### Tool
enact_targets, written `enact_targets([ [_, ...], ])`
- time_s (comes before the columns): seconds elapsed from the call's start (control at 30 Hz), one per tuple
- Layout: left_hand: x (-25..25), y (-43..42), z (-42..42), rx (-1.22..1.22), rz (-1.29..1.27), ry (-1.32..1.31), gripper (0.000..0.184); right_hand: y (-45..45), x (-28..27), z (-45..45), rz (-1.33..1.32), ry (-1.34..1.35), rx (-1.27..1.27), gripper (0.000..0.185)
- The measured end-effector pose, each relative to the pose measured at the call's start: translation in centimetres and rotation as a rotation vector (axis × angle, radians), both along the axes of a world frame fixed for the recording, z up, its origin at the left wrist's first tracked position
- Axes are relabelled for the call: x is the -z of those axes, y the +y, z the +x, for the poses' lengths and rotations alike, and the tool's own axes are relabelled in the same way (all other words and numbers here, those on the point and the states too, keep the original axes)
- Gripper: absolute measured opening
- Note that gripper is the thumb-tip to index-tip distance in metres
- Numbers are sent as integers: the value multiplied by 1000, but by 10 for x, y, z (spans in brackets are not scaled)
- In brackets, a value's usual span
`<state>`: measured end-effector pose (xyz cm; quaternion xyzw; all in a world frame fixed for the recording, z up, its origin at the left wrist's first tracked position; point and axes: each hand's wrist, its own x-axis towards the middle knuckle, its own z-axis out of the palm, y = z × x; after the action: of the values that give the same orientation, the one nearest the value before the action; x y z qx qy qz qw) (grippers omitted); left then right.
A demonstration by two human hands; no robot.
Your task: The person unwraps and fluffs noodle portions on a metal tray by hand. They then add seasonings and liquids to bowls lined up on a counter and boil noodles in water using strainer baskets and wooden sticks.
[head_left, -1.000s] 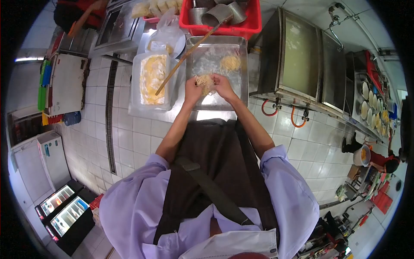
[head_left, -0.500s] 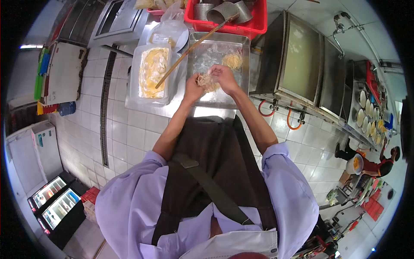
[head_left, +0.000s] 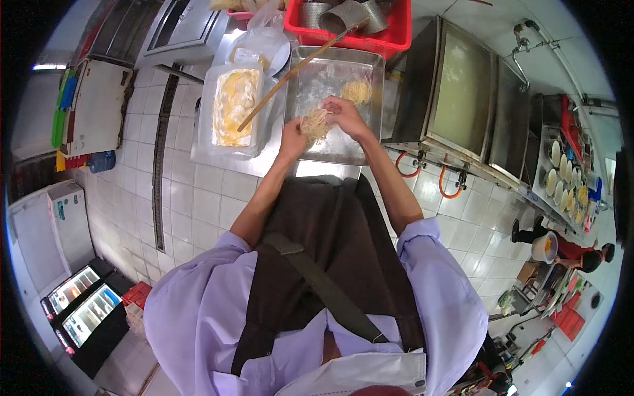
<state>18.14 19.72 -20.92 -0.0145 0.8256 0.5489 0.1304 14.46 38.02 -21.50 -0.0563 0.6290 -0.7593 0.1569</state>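
Between my two hands, over a metal tray (head_left: 337, 153), is a tangle of pale noodles (head_left: 316, 125). My left hand (head_left: 294, 137) grips its left side with bent fingers. My right hand (head_left: 346, 117) pinches the upper right of the same noodles, its fingertips partly hidden. Farther back in the tray lies a second, yellower nest of noodles (head_left: 356, 92). Flour dusts the metal around it. A long wooden stick (head_left: 285, 79) slants across from the plastic tub to the red crate, left of my hands.
Left of the tray stands a plastic tub (head_left: 256, 146) of floury yellow contents. Behind are a plastic bag (head_left: 264, 33) and a red crate (head_left: 397, 47) holding perforated metal cylinders (head_left: 343, 18). Steel cabinets (head_left: 459, 92) stand right. A co-worker (head_left: 574, 249) holds a white bucket (head_left: 544, 247) far right.
The noodles between my hands have spread out and look looser, with strands hanging lower. My right hand has shifted slightly right. The co-worker at far right has changed posture with the bucket.
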Motion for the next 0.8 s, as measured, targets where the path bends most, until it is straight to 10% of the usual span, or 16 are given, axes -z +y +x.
enact_targets([
  [0.2, 46, -8, -13, -35, 1041, -280, 22, 9, -2, -7, -131, -254, -189, 29],
  [0.27, 44, -4, -4, 65, -95, -115, 23, 8, -7, -2, -265, -232, -180, 30],
  [0.3, 18, -5, -4, 223, -216, -320, 26, 7, -6, 0, -262, -170, -200, 31],
  [0.37, 3, 8, -7, 67, 292, -418, 28, 9, -10, -4, -256, -98, -220, 31],
  [0.43, -1, 5, 0, -92, 793, -517, 32, 14, -13, 1, 621, 133, -290, 33],
  [0.57, -6, -2, -3, 304, -222, -136, 51, 40, -8, -16, 1079, 278, -441, 39],
  [0.6, -8, -3, 0, 390, -644, 5, 56, 43, -10, -23, 1264, 466, -21, 38],
  [0.63, -20, 6, 6, 236, -603, 83, 57, 44, -11, -29, 1404, 639, 422, 37],
  [0.77, -31, 27, -23, 183, -706, 552, 59, 61, 35, -54, 1415, 707, 404, 37],
  [0.8, -35, 38, -45, 213, -391, 412, 63, 68, 21, -65, 1164, 552, 280, 31],
])
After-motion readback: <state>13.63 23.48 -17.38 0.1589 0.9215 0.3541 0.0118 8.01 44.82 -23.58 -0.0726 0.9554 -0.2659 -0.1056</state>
